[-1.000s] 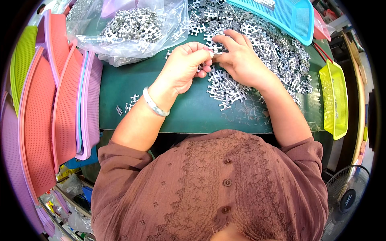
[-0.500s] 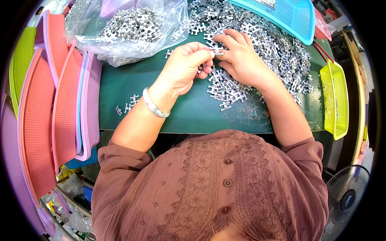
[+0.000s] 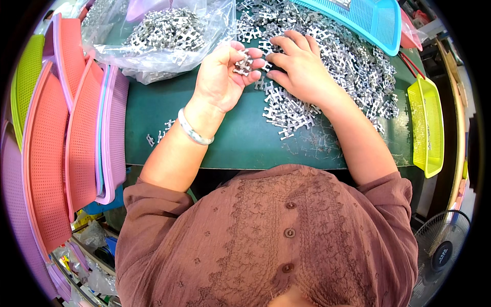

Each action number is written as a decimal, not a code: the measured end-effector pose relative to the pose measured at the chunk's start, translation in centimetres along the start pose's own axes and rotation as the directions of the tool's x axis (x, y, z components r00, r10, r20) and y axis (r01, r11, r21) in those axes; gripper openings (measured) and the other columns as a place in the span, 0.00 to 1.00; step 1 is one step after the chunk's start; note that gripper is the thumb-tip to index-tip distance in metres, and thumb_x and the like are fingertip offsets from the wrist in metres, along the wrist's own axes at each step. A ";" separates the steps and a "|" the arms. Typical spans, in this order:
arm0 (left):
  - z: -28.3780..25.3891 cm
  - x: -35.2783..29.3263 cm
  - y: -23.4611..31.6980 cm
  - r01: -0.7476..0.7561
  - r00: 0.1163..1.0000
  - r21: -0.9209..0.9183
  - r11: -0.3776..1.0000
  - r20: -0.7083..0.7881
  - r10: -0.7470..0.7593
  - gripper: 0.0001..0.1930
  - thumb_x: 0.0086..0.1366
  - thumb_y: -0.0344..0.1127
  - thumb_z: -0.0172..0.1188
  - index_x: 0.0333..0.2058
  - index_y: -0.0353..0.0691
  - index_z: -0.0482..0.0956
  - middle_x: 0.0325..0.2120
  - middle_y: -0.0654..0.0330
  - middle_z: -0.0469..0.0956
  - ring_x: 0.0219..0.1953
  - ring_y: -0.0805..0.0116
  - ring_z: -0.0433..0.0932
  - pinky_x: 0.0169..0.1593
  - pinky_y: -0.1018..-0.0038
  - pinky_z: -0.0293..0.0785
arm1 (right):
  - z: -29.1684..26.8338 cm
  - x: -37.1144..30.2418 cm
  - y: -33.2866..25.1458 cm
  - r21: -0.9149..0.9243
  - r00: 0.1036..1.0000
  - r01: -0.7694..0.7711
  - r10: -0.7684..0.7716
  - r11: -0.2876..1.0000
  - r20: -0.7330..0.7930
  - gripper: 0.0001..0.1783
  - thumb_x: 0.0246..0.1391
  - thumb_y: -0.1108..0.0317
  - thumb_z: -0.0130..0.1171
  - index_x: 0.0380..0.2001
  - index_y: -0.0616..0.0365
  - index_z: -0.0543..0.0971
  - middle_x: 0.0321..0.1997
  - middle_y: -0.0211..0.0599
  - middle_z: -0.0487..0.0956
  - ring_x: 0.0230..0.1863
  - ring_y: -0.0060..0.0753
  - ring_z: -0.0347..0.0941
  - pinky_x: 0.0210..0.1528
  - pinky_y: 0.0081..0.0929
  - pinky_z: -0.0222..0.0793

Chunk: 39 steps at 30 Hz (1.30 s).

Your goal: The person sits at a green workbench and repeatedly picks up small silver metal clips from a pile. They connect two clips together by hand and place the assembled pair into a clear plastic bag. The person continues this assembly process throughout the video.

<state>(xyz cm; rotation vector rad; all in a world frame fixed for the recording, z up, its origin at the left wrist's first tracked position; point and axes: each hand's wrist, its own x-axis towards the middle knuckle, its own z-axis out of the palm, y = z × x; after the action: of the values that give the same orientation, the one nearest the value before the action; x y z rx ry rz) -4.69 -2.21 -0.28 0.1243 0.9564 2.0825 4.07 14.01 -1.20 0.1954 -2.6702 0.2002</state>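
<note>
My left hand (image 3: 216,82) is turned palm up, a bangle on its wrist. Its curled fingers cradle a small cluster of silver metal parts (image 3: 243,64), each shaped like a short bar with forked ends. To its right, my right hand (image 3: 305,71) lies palm down over the near left side of a big heap of the same parts (image 3: 353,69). The fingers of that hand are spread, with the tips touching the heap; whether a part sits under them is hidden.
A clear plastic bag (image 3: 148,69) of similar parts lies at back left. A few loose parts (image 3: 150,139) rest near my left forearm. Stacked baskets (image 3: 48,158) line the left side; a blue basket (image 3: 376,30) and a yellow one (image 3: 434,125) are at the right. A fan (image 3: 442,256) stands lower right.
My left hand has moved away from the right hand, up and to the left, and its fingers have loosened, showing the parts inside. The part between the two hands no longer shows there.
</note>
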 end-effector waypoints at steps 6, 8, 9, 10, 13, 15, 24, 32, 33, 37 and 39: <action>0.4 0.1 -0.5 0.012 0.993 0.205 0.979 -0.119 0.013 0.06 0.57 0.34 0.52 0.31 0.38 0.71 0.25 0.60 0.71 0.26 0.69 0.71 0.28 0.77 0.66 | 0.1 0.1 0.1 -0.022 1.000 -0.010 0.010 1.000 0.004 0.09 0.40 0.62 0.60 0.25 0.53 0.80 0.47 0.34 0.70 0.57 0.45 0.56 0.56 0.56 0.46; 0.5 0.0 -0.5 0.029 0.990 0.264 0.964 -0.138 0.008 0.07 0.57 0.34 0.52 0.32 0.38 0.72 0.25 0.61 0.71 0.26 0.70 0.70 0.27 0.78 0.65 | 0.3 0.0 0.3 -0.015 1.000 -0.016 0.016 1.000 -0.009 0.09 0.40 0.61 0.60 0.24 0.53 0.80 0.46 0.33 0.71 0.56 0.45 0.57 0.56 0.55 0.46; 0.6 0.0 -0.5 0.039 0.989 0.292 0.956 -0.149 0.005 0.07 0.57 0.34 0.52 0.33 0.38 0.72 0.26 0.62 0.71 0.26 0.70 0.70 0.28 0.78 0.65 | 0.3 0.0 0.4 -0.008 1.000 -0.017 0.017 1.000 -0.013 0.09 0.40 0.60 0.60 0.24 0.53 0.80 0.45 0.33 0.71 0.56 0.45 0.57 0.56 0.55 0.46; 0.7 0.0 -0.5 0.050 0.987 0.319 0.946 -0.161 0.002 0.08 0.57 0.34 0.52 0.33 0.38 0.72 0.26 0.62 0.71 0.27 0.70 0.70 0.28 0.78 0.65 | 0.4 0.0 0.4 0.000 1.000 -0.018 0.018 1.000 -0.018 0.10 0.40 0.60 0.60 0.24 0.53 0.80 0.45 0.33 0.71 0.56 0.45 0.58 0.56 0.55 0.46; 0.5 0.1 -0.6 0.053 0.983 0.375 0.926 -0.183 0.018 0.09 0.58 0.34 0.51 0.35 0.37 0.72 0.26 0.62 0.70 0.27 0.70 0.70 0.28 0.78 0.65 | 0.1 0.2 -0.3 0.005 1.000 -0.020 0.020 1.000 -0.019 0.09 0.40 0.60 0.60 0.25 0.53 0.80 0.45 0.33 0.71 0.56 0.43 0.58 0.57 0.55 0.45; 0.4 0.2 -0.5 0.065 0.986 0.385 0.920 -0.166 0.000 0.10 0.58 0.35 0.52 0.36 0.37 0.73 0.26 0.63 0.70 0.27 0.70 0.70 0.28 0.77 0.65 | 0.2 0.3 -0.7 -0.041 0.999 -0.035 0.035 0.999 -0.008 0.10 0.39 0.60 0.60 0.25 0.53 0.80 0.45 0.33 0.71 0.56 0.43 0.57 0.57 0.54 0.45; 0.6 0.2 -0.4 0.081 0.987 0.549 0.832 -0.159 0.009 0.10 0.58 0.35 0.52 0.37 0.40 0.74 0.24 0.66 0.70 0.26 0.76 0.69 0.27 0.81 0.65 | -0.6 -0.1 0.7 0.111 0.996 -0.002 0.011 0.994 -0.085 0.09 0.39 0.63 0.60 0.26 0.54 0.79 0.45 0.31 0.72 0.55 0.41 0.58 0.55 0.47 0.49; 0.2 0.1 -0.6 0.107 0.986 0.441 0.891 0.066 -0.151 0.11 0.59 0.34 0.52 0.39 0.36 0.73 0.24 0.63 0.72 0.24 0.77 0.70 0.25 0.82 0.67 | -2.1 -0.5 1.0 0.206 0.991 0.047 -0.019 0.978 -0.135 0.08 0.41 0.69 0.58 0.29 0.57 0.77 0.47 0.32 0.72 0.56 0.43 0.58 0.56 0.39 0.53; 0.2 0.1 -0.6 0.097 0.987 0.453 0.886 0.069 -0.144 0.11 0.59 0.34 0.52 0.39 0.36 0.73 0.24 0.63 0.72 0.24 0.77 0.70 0.25 0.82 0.67 | -2.1 -0.5 1.0 0.209 0.993 0.040 -0.014 0.977 -0.121 0.08 0.42 0.71 0.57 0.30 0.58 0.77 0.48 0.32 0.72 0.57 0.44 0.58 0.56 0.38 0.53; 0.7 -0.1 -0.7 0.032 0.993 0.534 0.845 0.077 -0.086 0.11 0.59 0.32 0.52 0.39 0.35 0.73 0.24 0.64 0.73 0.22 0.78 0.71 0.24 0.83 0.68 | -2.0 -0.6 1.0 0.277 0.994 0.041 -0.011 0.960 -0.108 0.07 0.42 0.70 0.57 0.28 0.59 0.76 0.46 0.34 0.72 0.56 0.44 0.59 0.55 0.39 0.55; 0.9 -0.3 -1.0 -0.019 0.996 0.612 0.791 0.080 -0.037 0.10 0.60 0.32 0.52 0.39 0.35 0.73 0.23 0.65 0.73 0.22 0.79 0.70 0.24 0.84 0.67 | -1.8 -0.6 1.0 0.316 0.991 0.039 0.003 0.948 -0.130 0.07 0.42 0.68 0.58 0.26 0.59 0.77 0.44 0.34 0.73 0.54 0.43 0.60 0.54 0.39 0.55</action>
<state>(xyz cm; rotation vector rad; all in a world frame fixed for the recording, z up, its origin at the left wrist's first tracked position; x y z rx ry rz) -3.51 -1.46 -0.24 0.5429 1.5459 1.6623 5.16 15.39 -0.01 0.2971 -2.4922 0.6185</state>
